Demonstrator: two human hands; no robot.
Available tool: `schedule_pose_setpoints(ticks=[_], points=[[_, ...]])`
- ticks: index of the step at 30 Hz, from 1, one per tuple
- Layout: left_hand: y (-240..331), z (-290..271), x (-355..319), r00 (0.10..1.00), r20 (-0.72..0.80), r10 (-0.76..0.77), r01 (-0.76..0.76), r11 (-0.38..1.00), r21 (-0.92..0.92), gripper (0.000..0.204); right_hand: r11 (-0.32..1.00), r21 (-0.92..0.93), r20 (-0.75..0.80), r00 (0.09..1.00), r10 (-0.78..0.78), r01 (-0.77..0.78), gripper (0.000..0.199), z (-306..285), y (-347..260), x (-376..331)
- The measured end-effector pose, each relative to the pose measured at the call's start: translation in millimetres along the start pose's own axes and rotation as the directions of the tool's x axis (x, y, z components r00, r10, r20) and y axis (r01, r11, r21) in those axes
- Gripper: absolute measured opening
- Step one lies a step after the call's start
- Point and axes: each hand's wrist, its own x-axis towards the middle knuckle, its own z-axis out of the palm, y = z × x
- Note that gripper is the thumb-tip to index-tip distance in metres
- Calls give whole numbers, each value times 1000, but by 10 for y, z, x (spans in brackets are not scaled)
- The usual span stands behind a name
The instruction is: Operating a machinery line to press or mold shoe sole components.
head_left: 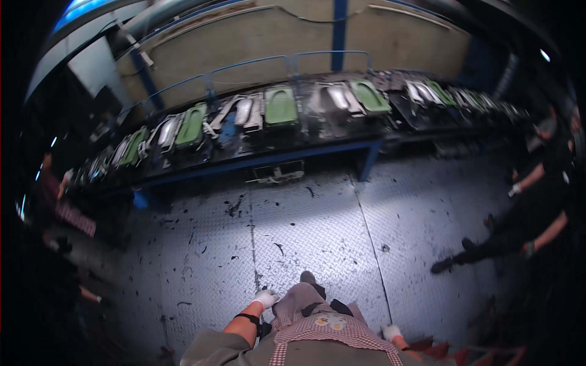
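Note:
My left hand (267, 298), in a white glove, hangs low beside the apron (332, 332), its fingers loosely apart and nothing visible in them. On the other side of the apron hangs my right hand (391, 332), also white-gloved; its fingers look loosely spread and no object shows there. Both hands are well away from the long workbench (256, 156). Along that bench lie green oblong pieces with rounded hollows, such as one green piece (281, 106) near the middle. Beside them are shiny silver oblong pieces (243, 112) in pale frames, somewhat blurred.
The metal tread-plate floor (317, 226) is strewn with dark scraps. A blue rail (247, 63) runs behind the bench. At right stands a person in dark clothes (534, 201), one foot stretched toward me. Another person (64, 201) is at the left edge. A pale frame (278, 172) lies under the bench.

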Motion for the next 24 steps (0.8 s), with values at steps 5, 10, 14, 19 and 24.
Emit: schedule_pose_setpoints(ticks=[5, 10, 14, 19, 24], points=[[713, -702, 347, 999, 3, -36, 36, 997, 63, 47, 754, -538, -85, 866, -494, 377, 52, -26, -298, 1314], [1296, -1289, 1081, 978, -191, 82, -106, 987, -119, 38, 996, -60, 58, 996, -66, 69, 56, -836, -2388, 428], [1375, -1332, 1451, 965, -252, 68, -162, 913, -373, 35, 977, 86, 30, 980, -196, 193, 42, -1557, -3384, 847], [1380, -997, 1523, 981, -127, -150, 67, 863, -500, 25, 958, 105, 40, 961, -274, 268, 43, -2080, -3871, 1345], [1632, -788, 2062, 892, -71, -446, 259, 634, -728, 21, 954, -16, 122, 947, -296, 300, 43, -2630, -4046, 1744]])
